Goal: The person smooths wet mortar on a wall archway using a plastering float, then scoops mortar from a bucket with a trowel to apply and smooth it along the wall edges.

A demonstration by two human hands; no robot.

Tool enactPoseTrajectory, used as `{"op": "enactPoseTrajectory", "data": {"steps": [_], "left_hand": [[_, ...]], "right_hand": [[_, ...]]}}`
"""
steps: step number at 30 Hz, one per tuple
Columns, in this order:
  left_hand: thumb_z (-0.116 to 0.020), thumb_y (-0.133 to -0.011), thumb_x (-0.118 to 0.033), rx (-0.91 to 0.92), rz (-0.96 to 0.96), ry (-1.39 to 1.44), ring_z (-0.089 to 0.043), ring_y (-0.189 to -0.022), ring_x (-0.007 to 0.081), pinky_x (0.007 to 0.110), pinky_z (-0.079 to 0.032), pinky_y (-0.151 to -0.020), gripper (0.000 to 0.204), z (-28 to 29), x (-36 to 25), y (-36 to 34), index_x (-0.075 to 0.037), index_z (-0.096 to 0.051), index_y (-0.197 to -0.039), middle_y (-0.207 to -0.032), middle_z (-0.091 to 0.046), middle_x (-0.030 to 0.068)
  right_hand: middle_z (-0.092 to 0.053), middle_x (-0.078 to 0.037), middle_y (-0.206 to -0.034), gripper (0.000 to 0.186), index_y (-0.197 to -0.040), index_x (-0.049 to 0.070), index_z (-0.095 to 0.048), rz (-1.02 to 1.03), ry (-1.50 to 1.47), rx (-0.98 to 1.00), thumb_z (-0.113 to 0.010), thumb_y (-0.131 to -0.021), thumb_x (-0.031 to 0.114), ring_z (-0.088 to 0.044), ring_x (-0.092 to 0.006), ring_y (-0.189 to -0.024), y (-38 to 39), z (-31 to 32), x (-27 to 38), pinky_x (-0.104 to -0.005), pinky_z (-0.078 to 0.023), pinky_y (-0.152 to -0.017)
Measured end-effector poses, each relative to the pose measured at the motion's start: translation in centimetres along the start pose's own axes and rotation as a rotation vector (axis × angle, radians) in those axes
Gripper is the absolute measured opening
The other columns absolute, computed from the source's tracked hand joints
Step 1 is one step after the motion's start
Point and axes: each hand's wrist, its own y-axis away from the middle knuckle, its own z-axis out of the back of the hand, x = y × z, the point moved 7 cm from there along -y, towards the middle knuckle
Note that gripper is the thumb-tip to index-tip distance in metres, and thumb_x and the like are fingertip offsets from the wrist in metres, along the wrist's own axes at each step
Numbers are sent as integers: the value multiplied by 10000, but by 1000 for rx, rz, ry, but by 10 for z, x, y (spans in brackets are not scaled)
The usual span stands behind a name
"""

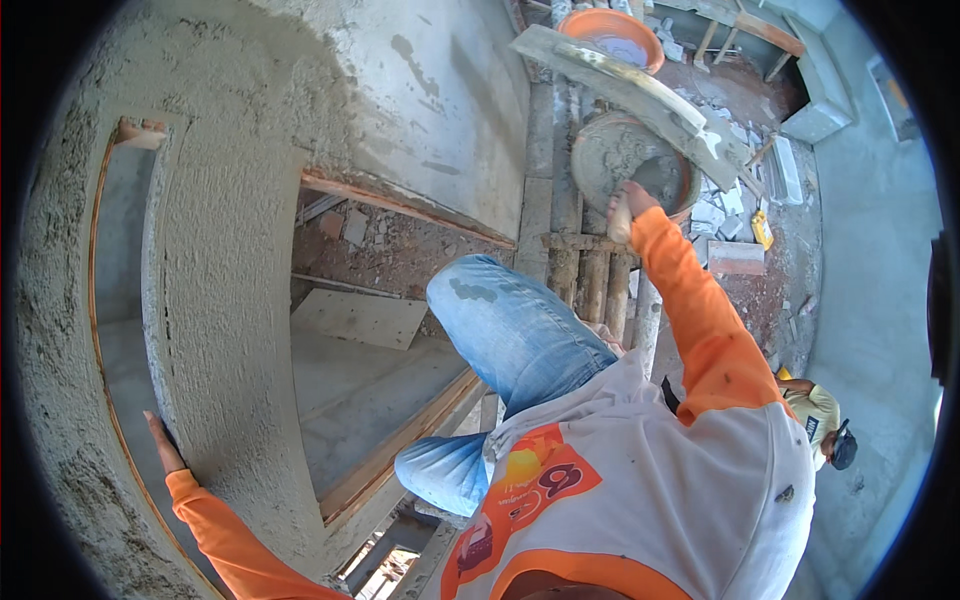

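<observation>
My left hand (165, 443) rests at the edge of a rough, freshly plastered wall strip (230, 330), beside a tall narrow opening (130, 250). Its fingers are stretched out and hold nothing I can see. Over on the right, my right hand (629, 210) is closed at the near rim of a round orange tub of wet grey mortar (615, 155). What it grips is hidden; a darker patch shows in the mortar just beyond it. A long, mortar-smeared straightedge board (640, 95) lies slanting across the tub's far side.
Beyond stands an orange basin (612, 38) of greyish liquid. Wooden poles (595, 285) form a scaffold deck beside my bent knee (520, 330). Wood-edged openings (400, 210) are at left. Rubble and a yellow packet (762, 230) lie below, where another person (815, 415) stands.
</observation>
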Motion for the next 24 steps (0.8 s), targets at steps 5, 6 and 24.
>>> {"op": "enactPoseTrajectory", "data": {"steps": [5, 6, 24], "left_hand": [[-323, -837, -653, -3, 26, -20, -173, -1336, 218, 294, -92, -1079, 864, -14, -10, 3, -16, -158, -1398, -1454, -184, 105], [-325, -841, -646, 4, 37, -22, -173, -1335, 215, 293, -91, -1079, 858, -13, -11, 4, -15, -157, -1397, -1454, -184, 102], [-336, -808, -683, -24, 108, -31, -219, -1321, 226, 277, -123, -1069, 885, -15, -18, 29, -1, -254, -1365, -1416, -261, 131]], "right_hand": [[-487, 2, -623, 323, -857, 111, -505, -320, -319, 543, -546, -831, 430, -466, -135, -471, 22, 6, -18, -275, -423, -416], [-477, 12, -622, 338, -871, 118, -504, -206, -191, 530, -552, -825, 449, -455, -123, -471, 26, 27, -26, -274, -412, -418], [-500, -60, -641, 327, -1081, 66, -389, 1105, -39, 516, -508, -889, 303, -508, -158, -508, 224, -184, 122, -296, -459, -471]]}}
